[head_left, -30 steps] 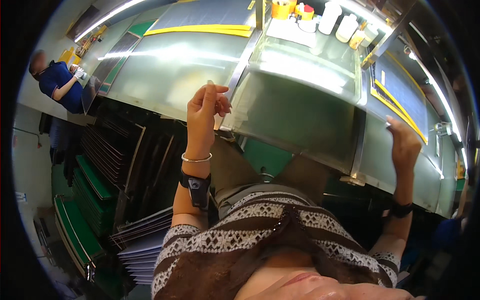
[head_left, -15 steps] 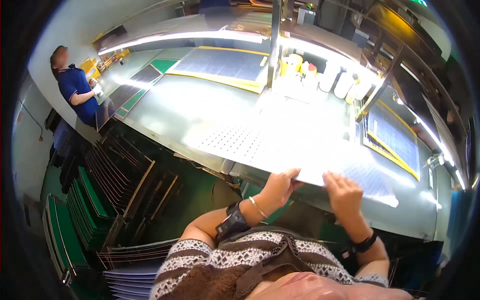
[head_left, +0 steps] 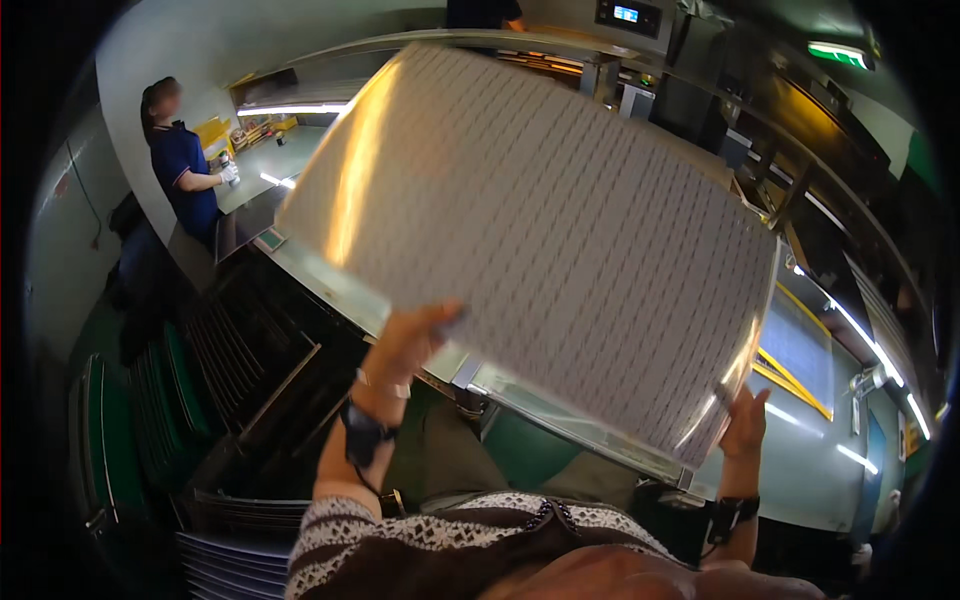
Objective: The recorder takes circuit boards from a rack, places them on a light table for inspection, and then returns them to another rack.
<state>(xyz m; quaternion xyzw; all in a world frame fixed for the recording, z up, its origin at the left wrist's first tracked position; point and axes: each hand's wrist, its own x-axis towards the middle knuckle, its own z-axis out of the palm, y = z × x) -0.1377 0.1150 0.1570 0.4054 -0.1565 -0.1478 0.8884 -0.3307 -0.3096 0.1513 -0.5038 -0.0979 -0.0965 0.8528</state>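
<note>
A large thin grey sheet (head_left: pixel 560 230) with rows of small dark marks is raised and tilted above the bench. Light glares along its left side and its lower right corner. My left hand (head_left: pixel 405 345) grips the sheet's near edge toward the left, thumb along the rim and slightly blurred. At the near right corner, my right hand (head_left: pixel 743 422) holds the sheet by its edge. The sheet hides most of the lit bench top (head_left: pixel 550 403) behind it.
Another person (head_left: pixel 185 165) in a dark blue shirt stands at the bench's far left. Yellow-framed panels (head_left: pixel 800 340) lie to the right. Racks of upright panels (head_left: pixel 140 420) stand on the lower left. Metal shelving with tube lights (head_left: pixel 865 265) runs along the right.
The sheet has come up off the bench and now stands tilted in front of me. My left hand has moved left along its edge, my right hand to the right corner.
</note>
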